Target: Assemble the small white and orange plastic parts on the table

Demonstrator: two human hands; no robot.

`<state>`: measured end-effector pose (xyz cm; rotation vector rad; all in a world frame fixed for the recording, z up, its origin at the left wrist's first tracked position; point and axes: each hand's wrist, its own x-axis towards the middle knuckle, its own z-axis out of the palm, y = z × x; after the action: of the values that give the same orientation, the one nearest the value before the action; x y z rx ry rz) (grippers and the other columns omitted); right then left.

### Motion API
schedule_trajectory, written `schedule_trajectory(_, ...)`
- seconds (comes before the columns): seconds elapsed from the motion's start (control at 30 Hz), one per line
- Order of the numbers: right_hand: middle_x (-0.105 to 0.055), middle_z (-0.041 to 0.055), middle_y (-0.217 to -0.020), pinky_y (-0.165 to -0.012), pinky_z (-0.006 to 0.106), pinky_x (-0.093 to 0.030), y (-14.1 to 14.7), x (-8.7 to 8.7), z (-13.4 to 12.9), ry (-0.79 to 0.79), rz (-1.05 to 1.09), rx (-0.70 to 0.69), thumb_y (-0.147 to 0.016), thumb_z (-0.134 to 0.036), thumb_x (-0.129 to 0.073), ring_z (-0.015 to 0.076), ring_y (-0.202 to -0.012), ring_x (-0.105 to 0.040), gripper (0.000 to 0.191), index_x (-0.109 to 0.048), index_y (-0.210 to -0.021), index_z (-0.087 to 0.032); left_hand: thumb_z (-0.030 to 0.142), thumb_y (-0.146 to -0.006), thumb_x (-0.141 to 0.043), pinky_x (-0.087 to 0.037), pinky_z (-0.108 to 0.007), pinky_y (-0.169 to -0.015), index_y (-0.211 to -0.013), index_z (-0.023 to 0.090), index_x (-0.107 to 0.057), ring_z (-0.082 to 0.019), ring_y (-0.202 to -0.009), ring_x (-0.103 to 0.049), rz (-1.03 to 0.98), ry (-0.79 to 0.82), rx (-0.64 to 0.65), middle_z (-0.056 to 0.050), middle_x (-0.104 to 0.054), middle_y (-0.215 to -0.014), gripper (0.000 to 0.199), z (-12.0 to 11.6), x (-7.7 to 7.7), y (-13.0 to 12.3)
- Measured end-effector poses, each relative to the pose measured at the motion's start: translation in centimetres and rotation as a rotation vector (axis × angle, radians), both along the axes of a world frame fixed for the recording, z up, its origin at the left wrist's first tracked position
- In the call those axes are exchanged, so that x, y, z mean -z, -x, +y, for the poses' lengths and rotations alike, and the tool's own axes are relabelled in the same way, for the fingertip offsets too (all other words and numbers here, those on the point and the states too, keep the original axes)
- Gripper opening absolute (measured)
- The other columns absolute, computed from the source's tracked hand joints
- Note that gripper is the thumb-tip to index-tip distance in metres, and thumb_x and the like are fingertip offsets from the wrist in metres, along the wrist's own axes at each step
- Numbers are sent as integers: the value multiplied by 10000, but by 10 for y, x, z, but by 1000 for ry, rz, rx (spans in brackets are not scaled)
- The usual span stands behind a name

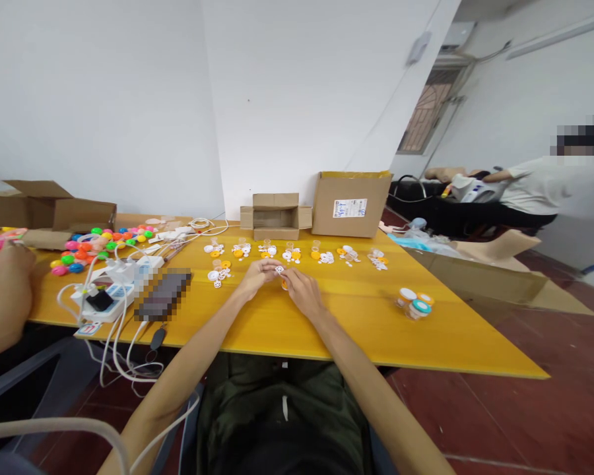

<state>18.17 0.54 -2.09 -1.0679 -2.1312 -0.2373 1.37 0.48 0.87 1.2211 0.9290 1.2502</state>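
Observation:
Above the yellow table (356,330), my left hand (257,278) and my right hand (301,290) meet. A small white piece with holes (279,270) is pinched between the fingertips of both hands. Under my right fingers an orange part (284,284) shows, mostly hidden by the hand. Behind my hands lies a row of small sets of white discs, orange rings and clear cups, such as one set (292,253) straight behind and another (220,272) to the left. Three lidded clear jars (420,307) stand together on the right, with white, orange and teal lids.
Left of my arms are a power strip (113,293) with white cables, a phone (163,295) and colourful balls (86,251). Cardboard boxes (276,224) (349,221) stand at the back edge. Another person's arm (4,297) is at far left; a person in white (539,188) sits at right.

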Motion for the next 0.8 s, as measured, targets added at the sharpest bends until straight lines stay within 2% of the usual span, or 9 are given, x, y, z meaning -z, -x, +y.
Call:
schedule_trajectory(0.2, -756, 49, -953, -589, 237, -411, -1, -1, -1, 25, -19, 17, -965, -155, -494, 178, -788, -693, 247, -721, -993, -247, 242, -560, -873, -488, -298, -829, -857, 175, -734, -184, -858, -682, -12, 4, 27, -68, -775, -927, 335, -1, -2, 0)
schedule_trajectory(0.47, -762, 48, -996, -636, 244, -471, -2, 0, 0, 45, 23, -37, -947, -153, -533, 190, -831, -704, 248, -735, -1033, -267, 224, -596, -841, -478, -262, -769, -871, 184, -750, -185, -877, -696, -10, 5, 39, -78, -787, -963, 292, -2, -4, 1)
schedule_trajectory(0.67, -766, 60, -1006, -655, 261, -496, -2, 3, 2, 49, 29, -34, -962, -201, -538, 210, -845, -713, 226, -735, -1048, -269, 254, -596, -878, -506, -345, -907, -880, 175, -741, -227, -950, -715, -27, -7, 53, -90, -789, -970, 325, -3, -4, 0)
schedule_trajectory(0.8, -773, 55, -1028, -646, 254, -489, 0, 2, 1, 60, 47, -14, -964, -198, -528, 211, -847, -722, 237, -723, -1077, -271, 245, -590, -878, -512, -358, -933, -887, 172, -749, -231, -956, -718, -23, -9, 49, -90, -788, -977, 331, -2, -3, 1)
